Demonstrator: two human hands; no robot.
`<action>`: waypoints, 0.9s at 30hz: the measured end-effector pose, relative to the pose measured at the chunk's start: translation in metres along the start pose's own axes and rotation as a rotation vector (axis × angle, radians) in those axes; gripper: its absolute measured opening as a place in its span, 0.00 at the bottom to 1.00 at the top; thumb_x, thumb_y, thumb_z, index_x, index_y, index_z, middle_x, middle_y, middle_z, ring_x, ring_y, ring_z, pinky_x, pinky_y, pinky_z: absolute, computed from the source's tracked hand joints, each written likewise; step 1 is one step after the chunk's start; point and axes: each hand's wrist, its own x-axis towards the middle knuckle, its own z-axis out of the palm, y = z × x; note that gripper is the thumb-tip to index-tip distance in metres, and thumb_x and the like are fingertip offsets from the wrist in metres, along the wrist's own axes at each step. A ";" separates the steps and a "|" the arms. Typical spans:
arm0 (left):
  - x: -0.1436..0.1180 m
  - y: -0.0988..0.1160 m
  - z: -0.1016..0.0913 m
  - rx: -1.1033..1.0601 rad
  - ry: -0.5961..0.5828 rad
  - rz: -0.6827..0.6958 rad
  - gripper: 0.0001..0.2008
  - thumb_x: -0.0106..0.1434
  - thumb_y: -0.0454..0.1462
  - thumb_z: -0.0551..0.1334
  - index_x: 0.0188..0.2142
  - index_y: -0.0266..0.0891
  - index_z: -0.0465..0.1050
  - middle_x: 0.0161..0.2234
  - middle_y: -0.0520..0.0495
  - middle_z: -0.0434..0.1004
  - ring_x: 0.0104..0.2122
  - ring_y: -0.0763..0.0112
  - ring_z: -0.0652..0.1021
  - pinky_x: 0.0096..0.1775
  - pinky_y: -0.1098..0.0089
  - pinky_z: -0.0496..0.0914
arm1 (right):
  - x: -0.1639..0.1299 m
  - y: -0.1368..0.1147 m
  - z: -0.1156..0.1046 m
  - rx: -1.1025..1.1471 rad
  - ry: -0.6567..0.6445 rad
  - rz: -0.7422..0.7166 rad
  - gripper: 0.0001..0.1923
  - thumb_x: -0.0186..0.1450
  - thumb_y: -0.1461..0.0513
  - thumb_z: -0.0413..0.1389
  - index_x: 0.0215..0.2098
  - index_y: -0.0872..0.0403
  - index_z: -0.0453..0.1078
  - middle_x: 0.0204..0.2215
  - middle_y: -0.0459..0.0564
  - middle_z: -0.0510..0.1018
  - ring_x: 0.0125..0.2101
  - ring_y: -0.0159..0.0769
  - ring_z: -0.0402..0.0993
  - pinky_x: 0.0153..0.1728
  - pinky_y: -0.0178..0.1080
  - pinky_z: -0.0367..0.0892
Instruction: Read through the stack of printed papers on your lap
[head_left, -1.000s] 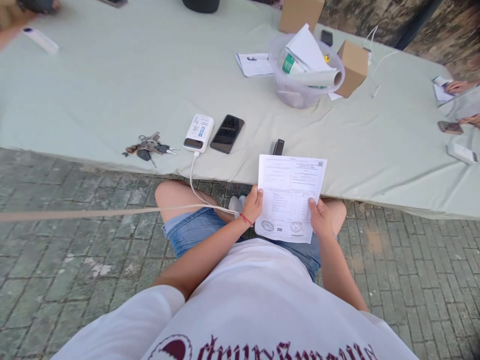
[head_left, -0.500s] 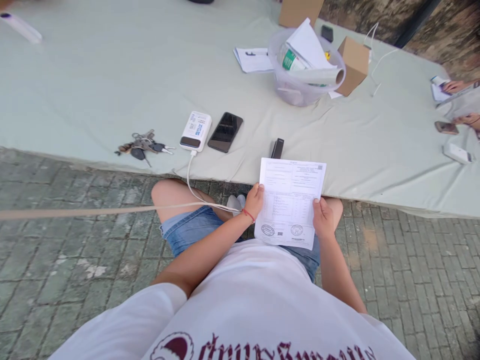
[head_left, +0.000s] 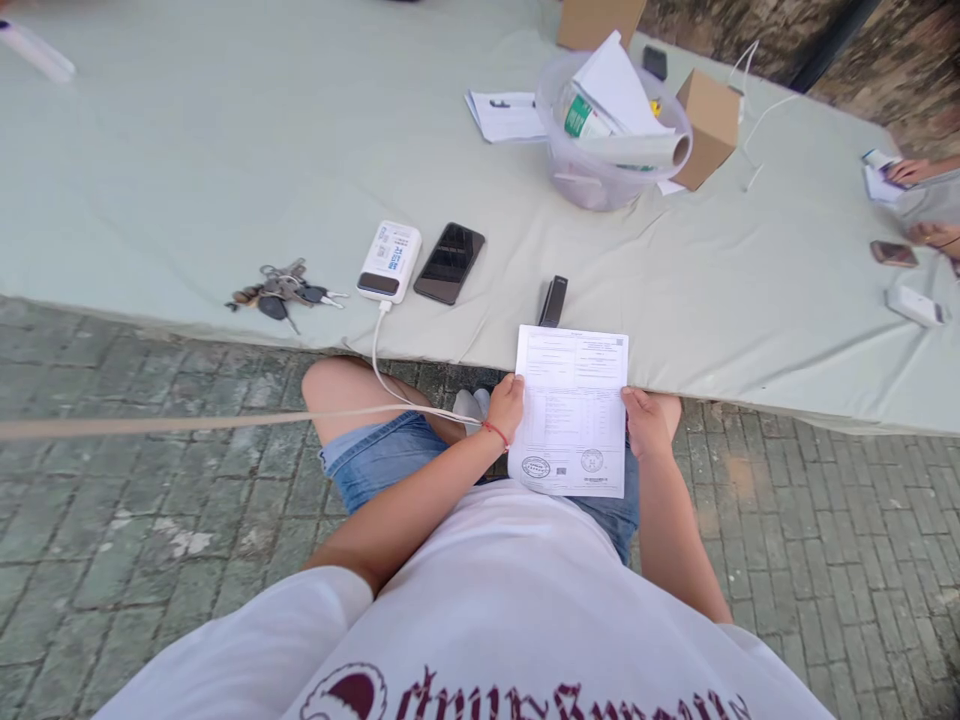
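Pale tabletop [head_left: 225, 190] across upper frame. Paper [head_left: 574, 410] just right of frame's middle; left hand [head_left: 507, 405] and right hand [head_left: 648, 422] pinch its side edges, likely so it sits flat, easy to see.

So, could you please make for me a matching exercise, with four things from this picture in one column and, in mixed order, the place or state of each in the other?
Things:
1. white printed paper
2. white rectangular power bank
3. bunch of metal keys
4. pale roll with a brown core

Places or states:
A. lying in the translucent plastic bowl
B. on the pale green cloth, left of the power bank
C. between the left hand and the right hand
D. with a white cable plugged in

Pairs: 1-C, 2-D, 3-B, 4-A
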 end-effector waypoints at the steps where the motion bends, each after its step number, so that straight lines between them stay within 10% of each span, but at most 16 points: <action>1: 0.000 0.001 0.001 -0.004 0.004 -0.005 0.18 0.68 0.52 0.55 0.31 0.42 0.70 0.34 0.47 0.81 0.38 0.61 0.79 0.44 0.62 0.74 | 0.001 -0.002 0.002 -0.005 0.006 -0.008 0.20 0.61 0.45 0.60 0.36 0.52 0.77 0.29 0.49 0.84 0.34 0.49 0.83 0.35 0.45 0.78; 27: -0.017 0.005 0.000 -0.001 0.080 0.026 0.16 0.71 0.42 0.54 0.26 0.41 0.64 0.26 0.52 0.70 0.31 0.68 0.71 0.36 0.67 0.65 | 0.007 -0.018 0.008 0.027 0.030 0.115 0.14 0.56 0.50 0.62 0.31 0.51 0.75 0.24 0.45 0.81 0.28 0.41 0.78 0.29 0.39 0.74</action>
